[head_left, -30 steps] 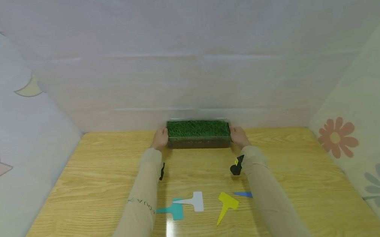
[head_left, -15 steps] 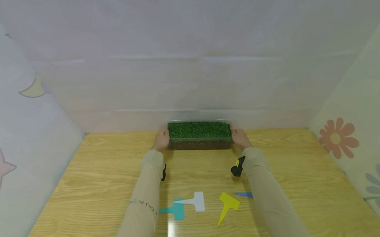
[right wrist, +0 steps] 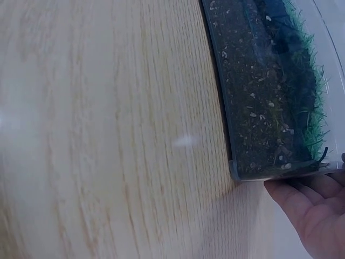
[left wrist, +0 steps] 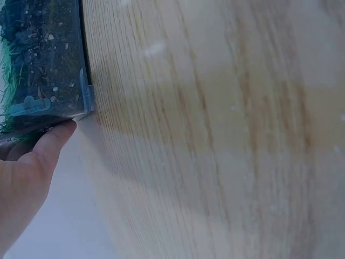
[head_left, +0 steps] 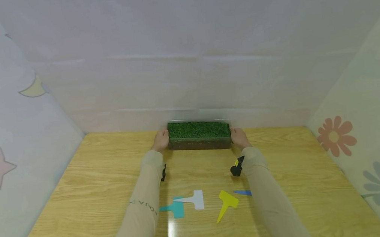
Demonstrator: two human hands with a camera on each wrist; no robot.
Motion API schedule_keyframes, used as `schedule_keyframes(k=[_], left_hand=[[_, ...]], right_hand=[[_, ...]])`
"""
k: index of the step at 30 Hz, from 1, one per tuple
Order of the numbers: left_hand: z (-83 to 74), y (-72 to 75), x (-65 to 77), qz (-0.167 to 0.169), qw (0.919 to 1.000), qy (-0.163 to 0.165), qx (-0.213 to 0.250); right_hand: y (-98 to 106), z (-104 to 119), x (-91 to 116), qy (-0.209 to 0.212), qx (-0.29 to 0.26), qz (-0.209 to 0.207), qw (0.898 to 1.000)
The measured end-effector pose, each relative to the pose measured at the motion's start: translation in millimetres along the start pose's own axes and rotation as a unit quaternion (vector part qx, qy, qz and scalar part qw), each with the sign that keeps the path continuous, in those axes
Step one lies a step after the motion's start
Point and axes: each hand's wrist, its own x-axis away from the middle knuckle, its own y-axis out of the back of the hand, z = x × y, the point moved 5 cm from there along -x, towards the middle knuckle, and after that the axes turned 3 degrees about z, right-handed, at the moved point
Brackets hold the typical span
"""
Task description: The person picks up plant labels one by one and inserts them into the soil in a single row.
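Observation:
A long clear planter box [head_left: 199, 143] of dark soil stands at the back of the table, against the rear wall. Short green grass [head_left: 198, 129] fills its top. My left hand [head_left: 160, 140] holds the box's left end; in the left wrist view its thumb [left wrist: 56, 137] lies along the lower corner and its other fingers are partly hidden. At the opposite end, my right hand [head_left: 240, 138] grips the box, thumb and fingers against the end wall [right wrist: 285, 177]. Pebbly soil shows through the plastic in both wrist views.
Flat T-shaped plant labels lie nearer on the wooden table [head_left: 101, 186]: a teal one [head_left: 177, 210], a white one [head_left: 198, 200] overlapping it, and a yellow one [head_left: 228, 201]. A blue pointed piece [head_left: 243, 193] is partly under the right sleeve. Printed sheets wall three sides.
The box and both hands keep their places on the table. Only a slight shift of the head view shows between the frames.

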Motion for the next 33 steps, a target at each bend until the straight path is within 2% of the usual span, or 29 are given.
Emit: schedule_keyframes(k=[14,19,26,33], left_hand=[[-2.1,-1.9,2.8,0.018,0.9994,-0.011,-0.028],[-2.2,-2.0,3.2,0.015,0.9989,-0.024,-0.038],[3.9,0.4,6.1,0.011,0.9988,-0.035,-0.034],[0.4,1.9,10.2,0.004,0.9976,-0.049,-0.048]], right_hand=[[1.6,-0.9,3.5,0.002,0.004,-0.012,1.0],[0.8,-0.7,6.4,0.002,0.007,-0.008,1.0],[-4.7,1.0,11.3,0.026,0.029,-0.022,0.999],[-7.4,-0.2,10.3,0.046,0.029,-0.042,0.998]])
